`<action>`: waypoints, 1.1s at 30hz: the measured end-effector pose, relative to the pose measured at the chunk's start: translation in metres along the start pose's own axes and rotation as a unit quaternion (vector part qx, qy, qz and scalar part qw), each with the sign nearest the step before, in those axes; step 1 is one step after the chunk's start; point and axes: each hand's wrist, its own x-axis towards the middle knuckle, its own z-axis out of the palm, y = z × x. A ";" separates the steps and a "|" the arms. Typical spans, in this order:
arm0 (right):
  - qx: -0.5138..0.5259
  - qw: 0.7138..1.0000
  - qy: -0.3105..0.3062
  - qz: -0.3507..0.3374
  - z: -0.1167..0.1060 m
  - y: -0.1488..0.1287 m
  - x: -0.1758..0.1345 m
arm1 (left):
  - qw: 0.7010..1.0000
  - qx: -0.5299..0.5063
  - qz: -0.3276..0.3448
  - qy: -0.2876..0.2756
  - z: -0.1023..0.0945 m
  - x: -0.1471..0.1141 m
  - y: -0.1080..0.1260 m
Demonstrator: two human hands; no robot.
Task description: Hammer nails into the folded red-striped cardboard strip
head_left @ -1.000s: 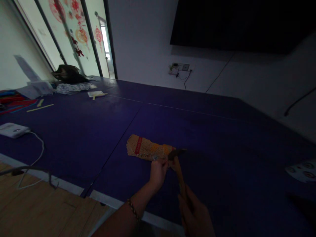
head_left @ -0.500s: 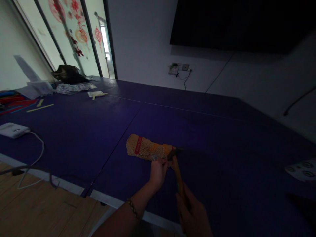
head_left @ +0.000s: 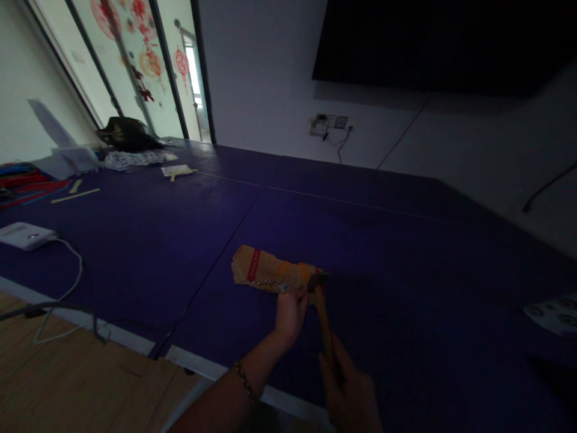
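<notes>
In my right hand (head_left: 349,388) is a hammer (head_left: 323,319) with a wooden handle; the fingers wrap round its lower end. The dark hammer head lies low over the right end of a perforated-looking cardboard piece (head_left: 270,270), close to my left fingertips. My left hand (head_left: 290,313) rests at the near edge of the cardboard, thumb and fingers pinched together. What the pinch holds is too small and dark to make out. Along the near side of the cardboard are small shiny bits (head_left: 283,287). A red band with lettering crosses its left part.
The cardboard lies on a purple table (head_left: 383,240) with a seam left of it. To the left are a white device (head_left: 27,236) with a cable, yellow strips (head_left: 76,196) and red and blue items (head_left: 27,180). A dark bag (head_left: 126,133) sits behind. At right is a pale object (head_left: 552,314).
The hammer head has shifted slightly left and down onto the right end of the cardboard. My left hand stays pinched in nearly the same place. The view has moved a little.
</notes>
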 end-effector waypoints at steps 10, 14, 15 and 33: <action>-0.001 1.000 -0.011 0.003 0.005 0.002 0.002 | 1.000 0.005 -0.002 0.001 0.001 -0.001 0.000; 0.018 0.999 -0.021 0.033 0.004 -0.004 0.002 | 1.000 -0.016 -0.009 -0.001 0.000 -0.001 0.001; 0.020 0.999 -0.019 0.033 0.004 -0.005 0.001 | 1.000 -0.024 -0.009 -0.002 0.000 -0.001 0.000; 0.104 0.989 0.044 0.096 0.004 -0.031 -0.010 | 0.999 -0.040 0.006 0.025 -0.019 -0.013 0.002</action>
